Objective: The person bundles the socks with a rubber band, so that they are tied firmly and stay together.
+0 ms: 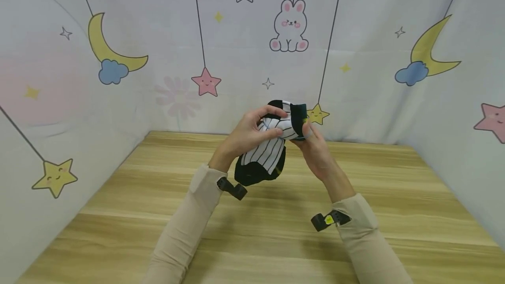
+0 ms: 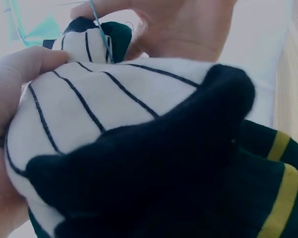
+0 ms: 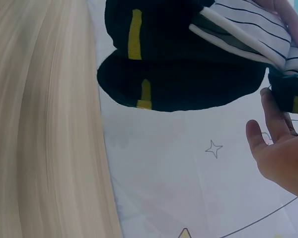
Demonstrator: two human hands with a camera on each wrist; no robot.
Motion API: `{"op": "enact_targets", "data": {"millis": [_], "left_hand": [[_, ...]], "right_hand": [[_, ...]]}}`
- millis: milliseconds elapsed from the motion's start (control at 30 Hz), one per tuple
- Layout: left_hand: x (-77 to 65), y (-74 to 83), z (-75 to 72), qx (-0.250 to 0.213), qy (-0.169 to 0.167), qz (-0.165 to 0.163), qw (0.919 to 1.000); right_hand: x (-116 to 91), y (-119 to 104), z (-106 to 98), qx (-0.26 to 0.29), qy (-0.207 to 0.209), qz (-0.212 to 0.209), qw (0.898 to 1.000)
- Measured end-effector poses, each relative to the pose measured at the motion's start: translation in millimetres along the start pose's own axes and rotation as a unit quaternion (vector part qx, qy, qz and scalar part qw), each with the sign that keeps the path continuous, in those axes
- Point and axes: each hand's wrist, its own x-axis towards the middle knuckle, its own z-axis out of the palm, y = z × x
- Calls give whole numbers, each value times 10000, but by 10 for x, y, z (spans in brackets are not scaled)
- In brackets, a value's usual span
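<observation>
Above the table, both hands hold up a bundle of socks [image 1: 265,154], white with thin black stripes and dark ends. My left hand [image 1: 249,131] grips it around the striped middle, thumb and fingers on the near face. At the upper dark end, my right hand [image 1: 317,152] pinches with the thumb in front and fingers behind. A thin blue cord [image 2: 102,35] crosses the narrow part of the bundle in the left wrist view. Yellow bands mark the dark green sock ends [image 3: 181,87], which hang loose in the right wrist view.
Beneath the hands lies a wood-grain table [image 1: 272,231]. A white cloth backdrop [image 1: 244,47] printed with stars, moons and a rabbit rises behind it and along both sides. Each beige sleeve [image 1: 185,227] carries a small black camera [image 1: 232,188] at the wrist.
</observation>
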Motion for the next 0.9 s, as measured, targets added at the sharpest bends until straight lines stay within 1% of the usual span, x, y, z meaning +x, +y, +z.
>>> {"op": "enact_targets", "data": {"millis": [167,333,400,533,700,767,833,900], "left_hand": [[3,8,42,88,-243,-22,9997],[4,10,99,294,-485,-29,9984],[5,4,120,450,-598,-24,9972],[-8,7,139,609,-780,-107,9950],[-16,21,132,909,-942,-107,9913],[-13,27,128,1147,-1047,-80,9878],[-11,34,130,1494,-1239,-38,9810],[-5,37,137,1813,-1475,29,9723]], "right_hand": [[-12,-35,-39,-245,147,-66,9996],[-32,-77,-73,-508,28,-194,9985],[-35,-91,-80,-595,-45,-228,9980],[-37,-106,-93,-736,-122,-195,9970],[-45,-117,-102,-996,-136,-125,9949],[-50,-118,-103,-1097,-157,-58,9938],[-57,-119,-99,-1231,-242,57,9921],[-64,-112,-100,-1371,-326,171,9899]]}}
